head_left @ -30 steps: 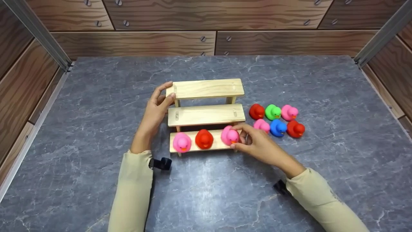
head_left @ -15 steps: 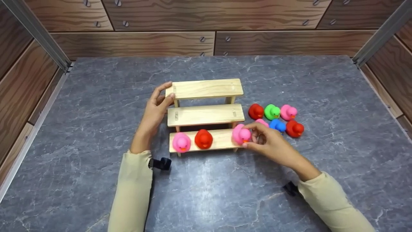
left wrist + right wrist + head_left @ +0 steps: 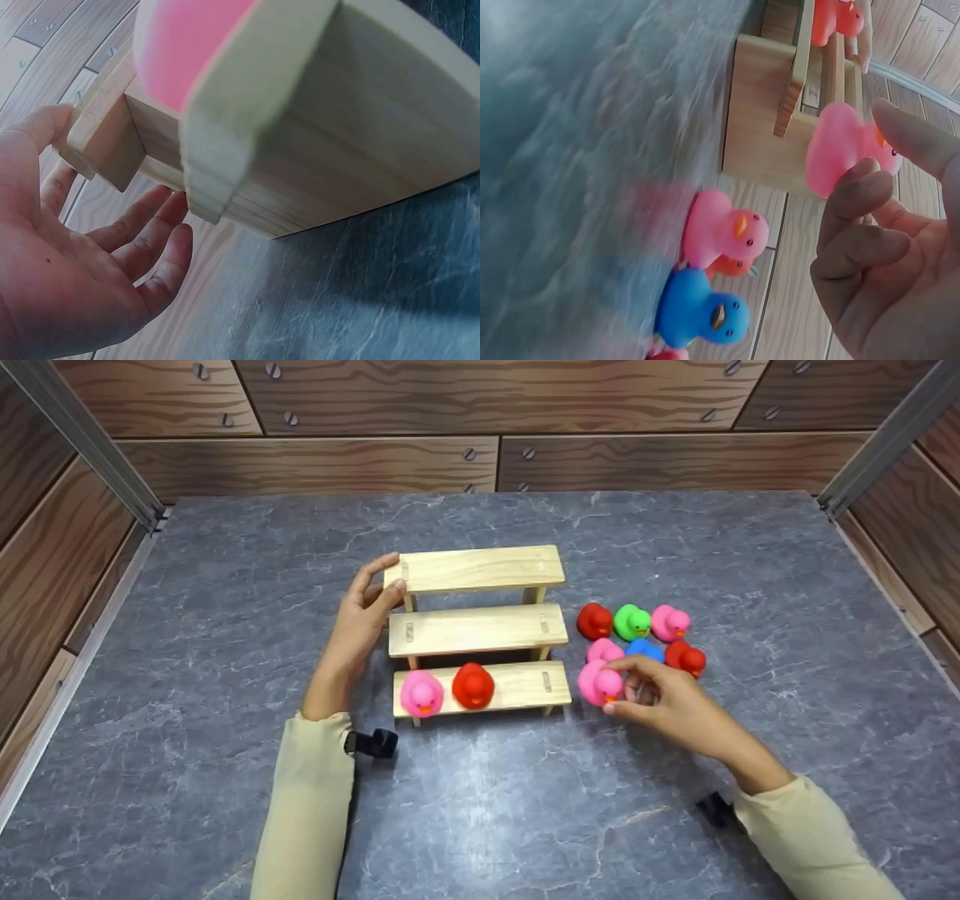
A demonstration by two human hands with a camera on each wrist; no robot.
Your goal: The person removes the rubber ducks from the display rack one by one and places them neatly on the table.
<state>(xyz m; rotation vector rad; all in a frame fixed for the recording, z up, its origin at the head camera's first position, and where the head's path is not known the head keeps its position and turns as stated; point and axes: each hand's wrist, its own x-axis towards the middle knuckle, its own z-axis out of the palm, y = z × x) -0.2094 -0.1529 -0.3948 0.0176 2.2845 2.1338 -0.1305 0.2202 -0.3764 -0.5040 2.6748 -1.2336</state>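
Observation:
My right hand (image 3: pixel 675 701) pinches a pink rubber duck (image 3: pixel 598 682) between thumb and fingers, just right of the lowest step; the right wrist view shows this duck (image 3: pixel 836 150) lifted off the table. With thumb and fingers my left hand (image 3: pixel 361 611) grips the left end of the top step of a three-tier wooden stand (image 3: pixel 480 630). On the lowest step sit a pink duck (image 3: pixel 422 694) at the left end and a red duck (image 3: pixel 473 686) beside it. The left wrist view shows the left hand (image 3: pixel 82 247) at the stand's side.
Right of the stand, two short rows of ducks stand on the grey marbled table (image 3: pixel 480 810): red (image 3: pixel 595 621), green (image 3: pixel 632 622) and pink (image 3: pixel 670 622) behind, another pink (image 3: pixel 604 650), blue (image 3: pixel 645 649) and red (image 3: pixel 685 658) in front. Wood-patterned walls (image 3: pixel 480 397) enclose the table.
My right hand has carried the pink duck rightward off the right end of the lowest step. My left hand has stayed on the top step.

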